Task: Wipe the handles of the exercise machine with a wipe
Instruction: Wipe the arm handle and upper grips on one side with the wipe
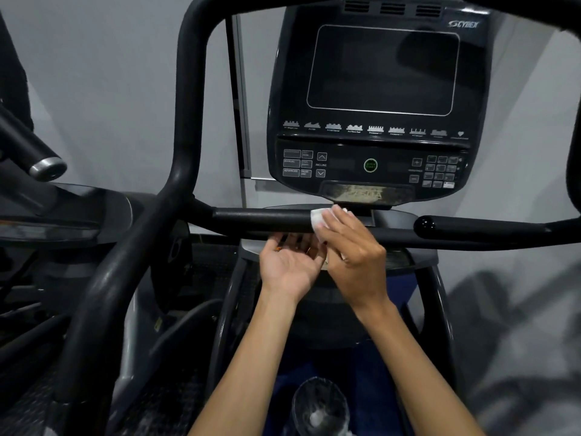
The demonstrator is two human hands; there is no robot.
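Now R hand [352, 247] presses wipe [319, 219] on handle [261, 220]; L hand [290, 265] open, palm up.

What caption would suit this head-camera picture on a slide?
Right hand presses a white wipe around the machine's horizontal handle, left hand palm-up beneath, below the console.

Gym: exercise machine console [374, 99], black handlebars [261, 220].

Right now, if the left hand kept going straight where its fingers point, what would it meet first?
Probably the underside of the horizontal handle: the left hand lies palm-up just below it, fingers reaching up and forward. Depth is unclear.
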